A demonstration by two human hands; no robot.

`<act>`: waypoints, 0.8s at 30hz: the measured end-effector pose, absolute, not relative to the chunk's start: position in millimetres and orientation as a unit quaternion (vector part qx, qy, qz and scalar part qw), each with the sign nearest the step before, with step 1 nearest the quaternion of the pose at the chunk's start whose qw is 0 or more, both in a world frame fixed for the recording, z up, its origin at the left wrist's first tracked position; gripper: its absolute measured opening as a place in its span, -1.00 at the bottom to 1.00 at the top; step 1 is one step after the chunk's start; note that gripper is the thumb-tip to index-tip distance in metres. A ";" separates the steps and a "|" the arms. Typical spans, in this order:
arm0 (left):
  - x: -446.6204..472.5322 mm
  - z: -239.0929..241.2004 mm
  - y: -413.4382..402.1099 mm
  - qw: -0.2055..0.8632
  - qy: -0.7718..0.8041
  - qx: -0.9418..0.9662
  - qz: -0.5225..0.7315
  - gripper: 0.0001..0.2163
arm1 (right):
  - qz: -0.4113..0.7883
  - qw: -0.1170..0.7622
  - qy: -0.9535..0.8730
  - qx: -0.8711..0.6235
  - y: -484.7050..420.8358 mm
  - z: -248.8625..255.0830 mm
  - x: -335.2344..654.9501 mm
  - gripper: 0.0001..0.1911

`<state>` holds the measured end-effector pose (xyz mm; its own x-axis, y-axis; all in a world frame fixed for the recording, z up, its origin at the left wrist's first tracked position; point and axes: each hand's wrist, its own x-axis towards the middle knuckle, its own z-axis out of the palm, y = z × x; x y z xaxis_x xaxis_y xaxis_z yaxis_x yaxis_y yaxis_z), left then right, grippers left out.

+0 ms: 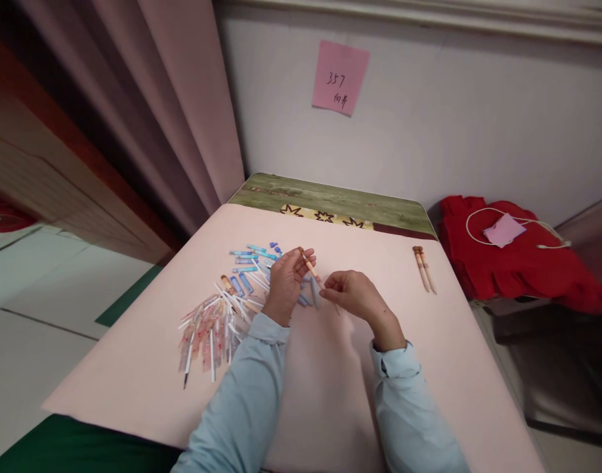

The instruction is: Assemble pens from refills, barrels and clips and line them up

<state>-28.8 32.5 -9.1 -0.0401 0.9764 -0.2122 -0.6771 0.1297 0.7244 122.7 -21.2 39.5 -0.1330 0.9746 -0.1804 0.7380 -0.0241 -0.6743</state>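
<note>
My left hand point(287, 284) holds a tan pen barrel point(311, 268) with a brown topper between thumb and fingers, slanting down to the right. At the barrel's lower end, the fingers of my right hand point(356, 294) are pinched on a thin pen refill, mostly hidden by the fingers. Behind and beside my left hand lie blue pen barrels point(245, 261) and small dark blue toppers point(275, 247). Shorter blue and brown pieces point(236, 285) lie nearer, next to a heap of white refills and clear pink-printed sleeves point(202, 338).
Two tan pens with brown toppers point(423, 269) lie side by side at the right of the pink-covered table point(458, 368). A red cloth point(522, 276) with a cord and pink paper is beyond the right edge. A pink note point(340, 77) is on the wall, a curtain point(182, 98) at left.
</note>
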 end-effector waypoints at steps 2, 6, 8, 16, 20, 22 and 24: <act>-29.1 -8.9 32.6 0.663 0.356 0.207 0.625 -0.88 | 0.334 0.177 -0.675 -0.634 -20.9 38.4 122.7 -0.86; -29.5 -8.0 32.2 0.666 0.350 0.208 0.625 -0.87 | 0.329 0.178 -0.674 -0.637 -21.0 38.4 123.1 -0.86; -29.4 -8.0 31.8 0.667 0.349 0.209 0.624 -0.87 | 0.326 0.180 -0.675 -0.636 -21.3 39.3 123.3 -0.85; -29.7 -7.7 29.6 0.666 0.351 0.235 0.615 -0.83 | 0.306 0.186 -0.676 -0.645 -20.8 40.3 120.7 -0.82; -28.6 -6.2 29.3 0.664 0.355 0.236 0.614 -0.81 | 0.298 0.185 -0.676 -0.648 -20.3 40.4 119.2 -0.83; -27.6 -5.9 29.1 0.664 0.357 0.237 0.613 -0.80 | 0.291 0.184 -0.676 -0.652 -20.2 40.8 117.7 -0.84; -26.6 -5.9 28.8 0.658 0.364 0.240 0.613 -0.79 | 0.288 0.182 -0.675 -0.655 -20.4 41.1 115.2 -0.84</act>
